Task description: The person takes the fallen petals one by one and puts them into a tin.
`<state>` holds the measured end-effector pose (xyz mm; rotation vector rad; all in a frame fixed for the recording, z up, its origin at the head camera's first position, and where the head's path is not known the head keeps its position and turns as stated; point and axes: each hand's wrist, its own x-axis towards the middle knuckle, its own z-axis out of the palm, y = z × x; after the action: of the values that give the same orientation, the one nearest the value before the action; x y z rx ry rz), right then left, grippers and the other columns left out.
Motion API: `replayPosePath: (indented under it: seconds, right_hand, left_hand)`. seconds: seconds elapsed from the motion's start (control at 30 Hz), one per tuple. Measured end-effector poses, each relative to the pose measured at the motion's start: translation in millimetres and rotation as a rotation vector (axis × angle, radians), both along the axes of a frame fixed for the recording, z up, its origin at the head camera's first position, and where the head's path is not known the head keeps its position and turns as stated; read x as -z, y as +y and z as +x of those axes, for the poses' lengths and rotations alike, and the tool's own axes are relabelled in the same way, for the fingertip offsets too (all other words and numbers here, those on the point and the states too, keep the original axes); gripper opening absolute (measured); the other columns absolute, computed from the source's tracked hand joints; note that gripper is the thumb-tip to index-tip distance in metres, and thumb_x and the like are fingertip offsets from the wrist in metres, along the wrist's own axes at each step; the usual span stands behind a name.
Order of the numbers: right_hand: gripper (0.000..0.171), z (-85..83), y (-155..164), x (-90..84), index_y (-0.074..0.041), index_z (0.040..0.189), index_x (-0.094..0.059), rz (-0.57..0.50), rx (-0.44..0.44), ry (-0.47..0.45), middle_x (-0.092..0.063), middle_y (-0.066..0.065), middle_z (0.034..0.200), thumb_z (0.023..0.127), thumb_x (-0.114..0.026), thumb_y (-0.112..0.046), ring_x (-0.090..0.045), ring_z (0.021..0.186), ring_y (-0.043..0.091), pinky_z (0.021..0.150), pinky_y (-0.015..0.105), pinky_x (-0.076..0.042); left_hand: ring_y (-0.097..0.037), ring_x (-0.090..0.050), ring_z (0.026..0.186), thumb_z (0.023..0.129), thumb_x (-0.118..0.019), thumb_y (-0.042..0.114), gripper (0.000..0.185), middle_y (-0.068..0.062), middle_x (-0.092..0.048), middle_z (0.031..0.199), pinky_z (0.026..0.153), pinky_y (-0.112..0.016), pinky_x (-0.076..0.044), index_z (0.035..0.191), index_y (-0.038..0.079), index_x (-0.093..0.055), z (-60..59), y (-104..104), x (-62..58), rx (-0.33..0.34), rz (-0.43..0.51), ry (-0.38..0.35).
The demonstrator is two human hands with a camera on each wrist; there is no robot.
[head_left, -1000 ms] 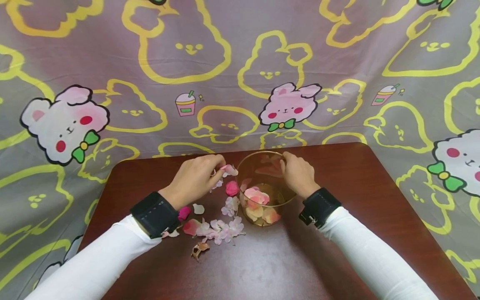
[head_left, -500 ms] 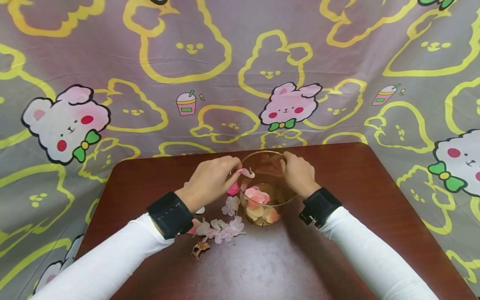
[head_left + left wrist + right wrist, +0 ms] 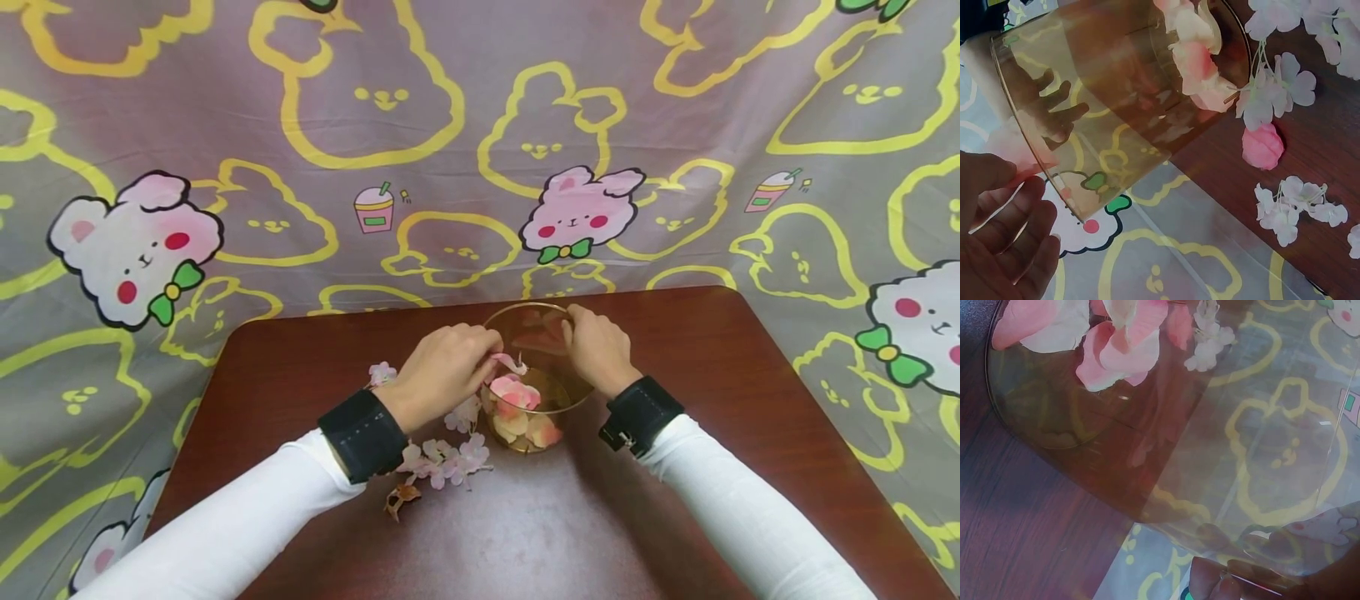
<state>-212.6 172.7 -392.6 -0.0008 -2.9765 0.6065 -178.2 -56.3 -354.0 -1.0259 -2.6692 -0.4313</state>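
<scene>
An amber glass vase (image 3: 542, 343) with a wide mouth stands on the table, petals (image 3: 516, 393) in pink and cream lying in its bottom. My right hand (image 3: 600, 350) grips the vase's far right rim, thumb on one side of the glass. With my left hand (image 3: 444, 371), thumb and fingertip pinch a pink-and-white petal (image 3: 510, 362) at the left part of the mouth. In the left wrist view the pinched petal (image 3: 1016, 150) shows at the rim, other fingers loosely bent. The right wrist view has the gathered petals (image 3: 1125, 353) through the glass.
Pale pink blossom sprigs (image 3: 442, 461) lie left of the vase, with a dry brown curled piece (image 3: 401, 498) in front. Another blossom (image 3: 382, 373) shows behind the left wrist. A bright pink petal ball (image 3: 1262, 147) is on the brown table (image 3: 675, 333). Printed cloth (image 3: 450, 83) hangs behind.
My left hand has moved right with the petal, from beside the vase to over its mouth, uncovering a blossom behind the wrist. The right hand stays on the rim.
</scene>
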Motion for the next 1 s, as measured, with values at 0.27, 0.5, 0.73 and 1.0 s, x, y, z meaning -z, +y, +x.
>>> replayPosePath:
  seconds: [0.27, 0.5, 0.73, 1.0]
  right_hand:
    - [0.019, -0.4, 0.2, 0.8, -0.009, 0.103, -0.062, -0.002, -0.002, -0.005, -0.058, 0.008, 0.075, 0.104, -0.052, -0.025, -0.061, 0.070, 0.029, 0.054, 0.038, -0.038]
    - [0.018, -0.6, 1.0, 2.2, -0.009, 0.100, -0.061, -0.003, 0.000, -0.006, -0.056, 0.007, 0.073, 0.104, -0.052, -0.024, -0.060, 0.068, 0.027, 0.054, 0.037, -0.037]
    - [0.018, -0.1, 2.2, 2.3, -0.009, 0.102, -0.062, -0.008, -0.005, -0.002, -0.054, 0.007, 0.073, 0.104, -0.052, -0.024, -0.059, 0.067, 0.027, 0.054, 0.036, -0.036]
    - [0.018, -0.5, 1.9, 1.9, -0.009, 0.104, -0.063, -0.007, -0.004, 0.006, -0.056, 0.007, 0.073, 0.104, -0.052, -0.024, -0.060, 0.068, 0.028, 0.054, 0.037, -0.037]
  left_hand:
    - [-0.017, -0.064, 0.081, 0.094, -0.072, 0.018, 0.010, 0.001, -0.070, 0.085, 0.086, -0.039, -0.052, 0.101, 0.012, -0.072, 0.9, 1.7, 3.7, 0.019, -0.012, -0.020]
    - [-0.019, -0.068, 0.091, 0.094, -0.070, 0.018, 0.016, -0.001, -0.074, 0.096, 0.090, -0.041, -0.053, 0.108, 0.011, -0.072, 0.4, 0.3, 2.4, 0.016, -0.014, -0.024]
    - [-0.022, -0.069, 0.096, 0.094, -0.071, 0.018, 0.020, -0.005, -0.075, 0.104, 0.083, -0.038, -0.054, 0.111, 0.009, -0.071, -1.8, -8.6, -1.8, -0.007, 0.008, 0.007]
    - [-0.022, -0.068, 0.091, 0.093, -0.071, 0.017, 0.018, -0.005, -0.075, 0.102, 0.080, -0.038, -0.055, 0.109, 0.009, -0.072, -4.7, -22.1, 0.7, -0.042, 0.033, 0.012]
